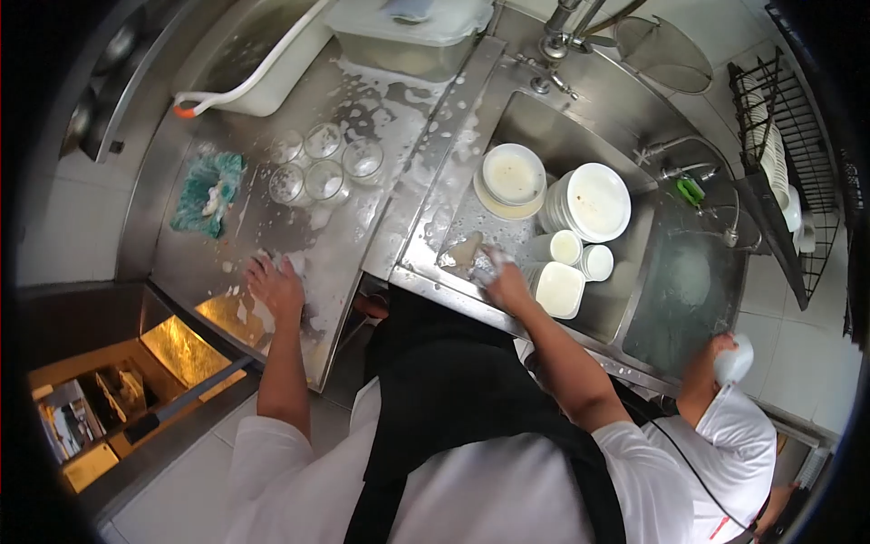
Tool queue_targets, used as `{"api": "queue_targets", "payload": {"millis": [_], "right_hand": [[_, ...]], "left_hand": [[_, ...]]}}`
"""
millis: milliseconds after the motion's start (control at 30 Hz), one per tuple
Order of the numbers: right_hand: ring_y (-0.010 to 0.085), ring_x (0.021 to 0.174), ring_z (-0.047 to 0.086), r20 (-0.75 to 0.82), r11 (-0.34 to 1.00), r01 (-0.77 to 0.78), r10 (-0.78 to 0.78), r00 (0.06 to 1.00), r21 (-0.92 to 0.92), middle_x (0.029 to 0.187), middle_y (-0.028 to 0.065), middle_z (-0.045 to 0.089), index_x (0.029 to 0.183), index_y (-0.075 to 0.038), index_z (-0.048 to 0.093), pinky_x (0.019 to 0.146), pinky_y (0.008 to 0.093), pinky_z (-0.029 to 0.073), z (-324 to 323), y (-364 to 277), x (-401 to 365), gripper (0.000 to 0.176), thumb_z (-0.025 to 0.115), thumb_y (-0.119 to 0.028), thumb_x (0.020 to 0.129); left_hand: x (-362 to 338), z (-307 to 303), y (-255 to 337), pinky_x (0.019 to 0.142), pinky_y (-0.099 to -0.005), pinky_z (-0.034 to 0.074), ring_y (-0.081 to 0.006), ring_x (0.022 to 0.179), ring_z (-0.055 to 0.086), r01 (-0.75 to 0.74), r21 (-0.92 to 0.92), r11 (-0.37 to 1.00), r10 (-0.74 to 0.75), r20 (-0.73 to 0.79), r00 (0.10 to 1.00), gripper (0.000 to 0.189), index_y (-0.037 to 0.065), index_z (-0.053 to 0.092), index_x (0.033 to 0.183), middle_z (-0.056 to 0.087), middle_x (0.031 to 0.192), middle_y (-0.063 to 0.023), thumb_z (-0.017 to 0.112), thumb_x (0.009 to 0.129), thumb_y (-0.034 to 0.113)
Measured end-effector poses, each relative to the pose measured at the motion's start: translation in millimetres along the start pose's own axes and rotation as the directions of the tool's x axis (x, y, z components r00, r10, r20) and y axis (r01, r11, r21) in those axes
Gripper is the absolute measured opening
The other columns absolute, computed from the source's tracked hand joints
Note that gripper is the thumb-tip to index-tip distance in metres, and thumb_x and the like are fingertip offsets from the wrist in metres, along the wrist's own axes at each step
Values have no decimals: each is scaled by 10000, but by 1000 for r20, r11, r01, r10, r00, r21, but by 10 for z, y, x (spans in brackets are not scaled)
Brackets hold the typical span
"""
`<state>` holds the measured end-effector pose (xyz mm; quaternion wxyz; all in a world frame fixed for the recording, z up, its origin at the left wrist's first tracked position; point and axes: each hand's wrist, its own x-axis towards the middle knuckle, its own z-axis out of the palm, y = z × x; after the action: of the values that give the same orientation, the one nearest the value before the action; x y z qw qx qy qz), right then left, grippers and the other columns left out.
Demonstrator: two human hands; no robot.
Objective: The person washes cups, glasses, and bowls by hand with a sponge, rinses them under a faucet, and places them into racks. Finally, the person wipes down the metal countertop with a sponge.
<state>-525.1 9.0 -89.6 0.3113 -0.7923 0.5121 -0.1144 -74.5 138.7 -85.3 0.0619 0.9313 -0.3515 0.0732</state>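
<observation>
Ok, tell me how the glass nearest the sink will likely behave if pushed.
The glass will probably slide readily, since water and suds lie on the counter around it. Being clear glass, it is likely fragile, and a sideways push could knock it into the glasses close beside it.

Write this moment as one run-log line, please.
left hand: spread at steel counter; right hand: soapy, at beige item; glasses: grouped; co-worker: holding white dish

At eleven o'clock the top edge crops the white tub [294, 68]. At two, the top plate [599, 201] hides the faces beneath. At three, cloudy water [666, 313] blurs a pale round shape [693, 276]. At eight, drawer contents [71, 424] are indistinct.
</observation>
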Motion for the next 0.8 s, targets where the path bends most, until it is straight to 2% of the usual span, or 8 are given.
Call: {"api": "queue_targets", "payload": {"millis": [33,67,100,133,267,433,667,800], "right_hand": [[435,1154,555,90,985,-155,148,985,70,1271,282,565,1375,-111,478,968,481,453,-166,33,-178,576,649,-343,877],[439,1110,581,27,990,-141,141,990,19,1216,277,601,1371,-119,482,943,481,467,-191,177,-357,587,662,-361,868],[435,1046,612,112,966,-252,256,960,-51,1126,266,647,1348,-119,511,909,479,485,-318,190,-480,547,656,-350,873],[417,1015,635,57,974,-228,228,972,-11,1072,258,668,1295,-88,569,898,465,495,-292,390,-626,497,644,-349,879],[383,1057,634,43,907,-406,404,914,116,1139,239,658,1225,-23,628,928,422,483,-666,259,-1019,457,563,-365,929],[418,991,621,-58,897,-402,398,916,-184,1052,248,655,1139,-69,662,859,482,483,-715,373,-1479,406,477,-391,977],[410,951,632,-100,870,-392,380,920,-298,1002,228,668,1096,-120,677,836,479,489,-672,278,-1378,383,456,-409,977],[408,947,635,-142,869,-424,400,905,-255,1014,216,673,1086,-123,683,836,481,490,-678,241,-1377,373,481,-412,965]], "left_hand": [[-11,-8,11,1147,-570,175,-462,1413,232,3,-19,1000,-3,13,1000,640,21,419,1443,295,1535,-246,452,976,457],[-18,-32,35,1147,-570,175,-462,1413,232,10,-8,1000,-10,12,1000,640,21,419,1443,295,1535,-246,452,976,457],[-26,-60,56,1150,-569,165,-457,1420,219,19,-22,1000,-18,38,999,642,26,407,1451,283,1542,-241,451,976,456],[-10,-83,62,1154,-567,156,-453,1427,205,33,-36,999,-31,62,998,644,32,395,1460,271,1550,-235,450,977,455],[0,108,-6,1155,-570,152,-434,1444,183,41,29,999,-43,101,994,657,70,384,1477,241,1568,-223,430,974,490],[-422,-171,332,1161,-570,133,-436,1464,128,15,7,1000,-16,166,986,693,65,362,1489,183,1589,-224,409,971,522],[-534,-169,340,1167,-563,109,-446,1462,117,-21,-91,996,32,121,992,750,35,361,1483,185,1580,-247,429,947,555],[-504,-119,364,1173,-552,87,-441,1460,129,-13,-90,996,19,72,997,765,50,356,1490,208,1575,-244,435,936,572]]}}
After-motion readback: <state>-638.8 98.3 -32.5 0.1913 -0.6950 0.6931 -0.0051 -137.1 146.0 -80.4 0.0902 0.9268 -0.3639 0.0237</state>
